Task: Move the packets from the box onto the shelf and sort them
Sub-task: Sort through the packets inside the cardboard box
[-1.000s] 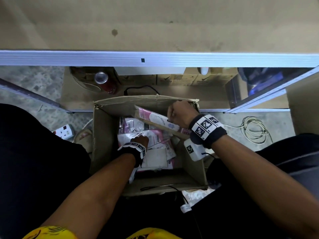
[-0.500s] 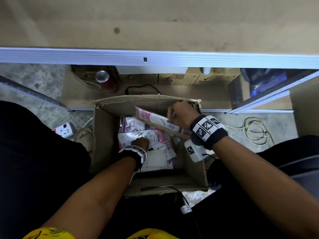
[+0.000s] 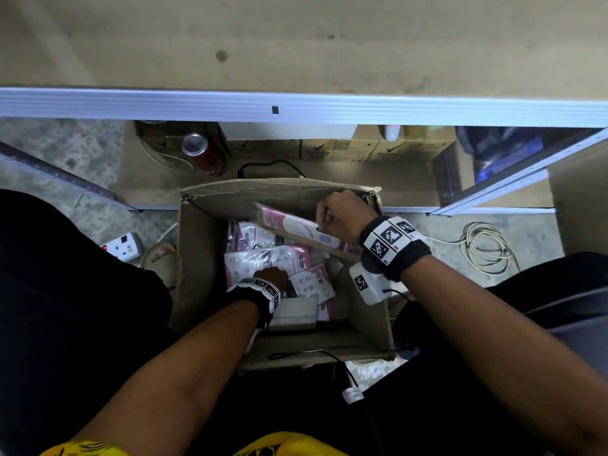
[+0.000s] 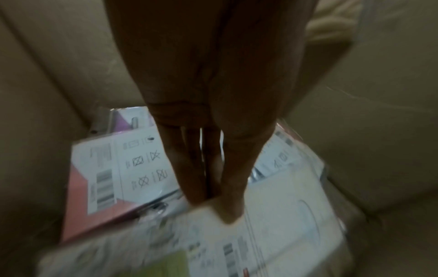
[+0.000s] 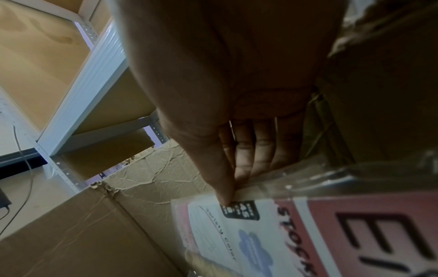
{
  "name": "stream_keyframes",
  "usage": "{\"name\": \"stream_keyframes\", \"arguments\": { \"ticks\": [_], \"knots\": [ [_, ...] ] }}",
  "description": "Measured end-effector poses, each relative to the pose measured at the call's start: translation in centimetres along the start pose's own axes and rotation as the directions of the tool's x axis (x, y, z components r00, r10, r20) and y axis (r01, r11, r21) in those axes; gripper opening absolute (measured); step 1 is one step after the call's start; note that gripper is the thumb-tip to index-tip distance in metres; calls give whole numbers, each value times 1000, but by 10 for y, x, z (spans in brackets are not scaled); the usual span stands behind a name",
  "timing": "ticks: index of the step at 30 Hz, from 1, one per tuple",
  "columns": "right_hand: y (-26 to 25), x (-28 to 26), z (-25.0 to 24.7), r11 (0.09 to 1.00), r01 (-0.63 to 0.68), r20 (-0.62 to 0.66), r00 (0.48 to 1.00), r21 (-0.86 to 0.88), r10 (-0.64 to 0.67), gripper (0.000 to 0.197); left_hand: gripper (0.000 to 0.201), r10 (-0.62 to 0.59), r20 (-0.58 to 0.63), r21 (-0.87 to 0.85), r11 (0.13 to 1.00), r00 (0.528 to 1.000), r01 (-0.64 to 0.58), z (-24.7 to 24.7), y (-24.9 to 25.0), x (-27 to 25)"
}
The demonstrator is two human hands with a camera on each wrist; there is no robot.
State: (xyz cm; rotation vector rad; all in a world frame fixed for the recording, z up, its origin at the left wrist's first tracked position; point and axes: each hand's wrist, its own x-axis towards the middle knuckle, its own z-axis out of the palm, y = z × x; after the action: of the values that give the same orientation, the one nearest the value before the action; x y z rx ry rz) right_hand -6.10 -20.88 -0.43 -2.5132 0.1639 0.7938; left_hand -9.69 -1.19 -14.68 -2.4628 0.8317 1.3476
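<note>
Right hand [image 3: 339, 217] pinches a pink-and-white packet [image 3: 296, 230] by its edge, thumb against curled fingers, above the open box [image 3: 200, 258]. Left hand [image 4: 213, 150], fingers straight and together, presses the loose packets [image 3: 263, 258] below. That edge pinch looks thin; slick film could slip free and drop.

Box [image 3: 204, 258]: brown corrugated cardboard, matt, creased and torn at the corners. Packets [image 3: 276, 258]: printed paper inserts in clear glossy plastic film. Shelf [image 3: 296, 106]: ribbed white-painted metal rail, semi-gloss; the board [image 3: 296, 37] appears to be matt, stained wood or fibreboard. Can [image 3: 200, 153]: shiny metal. Floor [image 3: 65, 149]: rough mottled concrete.
</note>
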Motion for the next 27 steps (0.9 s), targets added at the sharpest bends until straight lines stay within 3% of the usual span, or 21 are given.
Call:
{"name": "stream_keyframes", "arguments": {
  "ticks": [5,10,27],
  "knots": [
    [-1,-4,-3,1000,22,-14,1000,-2,-22,22,36,-60,-97,-112,993,993,49,-3,-9,-1],
    [-1,-5,-4,1000,21,-31,999,-2,-21,20,35,-112,-107,-167,982,988,93,-10,-15,2],
    [-5,-15,-4,997,68,-60,996,-49,-70,24,38,34,-20,-237,971,999,-37,-8,-12,-9]
  ]
}}
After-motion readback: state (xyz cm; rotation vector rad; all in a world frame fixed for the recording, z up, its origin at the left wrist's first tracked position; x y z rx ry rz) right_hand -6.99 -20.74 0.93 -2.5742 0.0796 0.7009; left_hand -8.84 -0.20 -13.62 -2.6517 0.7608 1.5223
